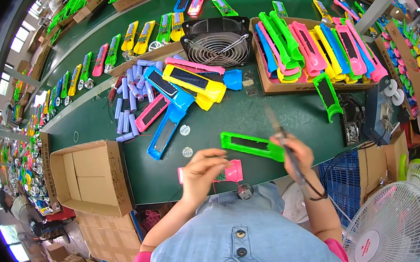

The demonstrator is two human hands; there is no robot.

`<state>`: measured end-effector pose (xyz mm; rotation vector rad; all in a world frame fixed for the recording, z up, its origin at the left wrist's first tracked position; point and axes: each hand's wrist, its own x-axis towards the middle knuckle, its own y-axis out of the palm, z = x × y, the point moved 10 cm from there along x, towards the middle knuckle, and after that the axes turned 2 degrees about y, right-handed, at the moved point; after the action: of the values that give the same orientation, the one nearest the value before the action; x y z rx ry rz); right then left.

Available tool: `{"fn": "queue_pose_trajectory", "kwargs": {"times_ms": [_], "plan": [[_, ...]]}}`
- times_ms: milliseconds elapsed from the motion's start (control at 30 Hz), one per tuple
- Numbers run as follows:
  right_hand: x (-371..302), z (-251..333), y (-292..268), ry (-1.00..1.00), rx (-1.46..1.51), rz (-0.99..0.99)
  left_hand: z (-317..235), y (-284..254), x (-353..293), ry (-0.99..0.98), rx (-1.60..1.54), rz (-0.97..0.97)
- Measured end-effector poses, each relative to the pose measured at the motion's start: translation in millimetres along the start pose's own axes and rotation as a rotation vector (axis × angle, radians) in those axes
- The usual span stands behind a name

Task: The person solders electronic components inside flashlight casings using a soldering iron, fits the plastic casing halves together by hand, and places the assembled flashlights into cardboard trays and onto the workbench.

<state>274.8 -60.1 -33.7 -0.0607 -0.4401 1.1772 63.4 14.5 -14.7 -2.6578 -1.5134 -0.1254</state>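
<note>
My right hand (297,154) is wrapped round a soldering iron (283,136), whose blurred tip points up and away over the table. Beside that hand lies a green plastic casing (249,144) with a dark panel set in it. My left hand (202,172) is closed in a pinch above a pink casing (235,170) near the table edge; what its fingertips hold, if anything, is too small to make out. A bit of green circuit board shows in the pink casing, partly hidden by the left hand. A round metallic part (245,191) sits at the edge, close to my apron.
Purple cylindrical cells (131,89) and coloured casings (166,86) are heaped left of centre. Behind stand a black fan (216,47) and a carton of casings (268,87). A blue-grey soldering station (377,112) is at right, an open carton (90,177) at left, a white fan (389,226) lower right.
</note>
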Motion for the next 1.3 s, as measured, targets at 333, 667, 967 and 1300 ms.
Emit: {"fn": "queue_pose_trajectory", "kwargs": {"times_ms": [333, 667, 967, 1300], "plan": [[-12.8, 67.0, 47.4, -0.517, -0.393, 0.101, -27.6, -29.7, 15.7, 0.375, 0.916, 0.019], [-23.5, -25.2, 49.4, 0.578, 0.52, -0.15, 10.4, 1.2, 24.3, 0.28, 1.079, 0.391], [-22.0, -31.8, 65.2, 0.671, 0.541, -0.055, 15.3, 7.7, 24.0, 0.234, 1.242, 0.448], [-22.4, -29.3, 65.4, 0.652, 0.494, -0.051, 19.4, 15.7, 24.0, 0.219, 1.393, 0.464]]}}
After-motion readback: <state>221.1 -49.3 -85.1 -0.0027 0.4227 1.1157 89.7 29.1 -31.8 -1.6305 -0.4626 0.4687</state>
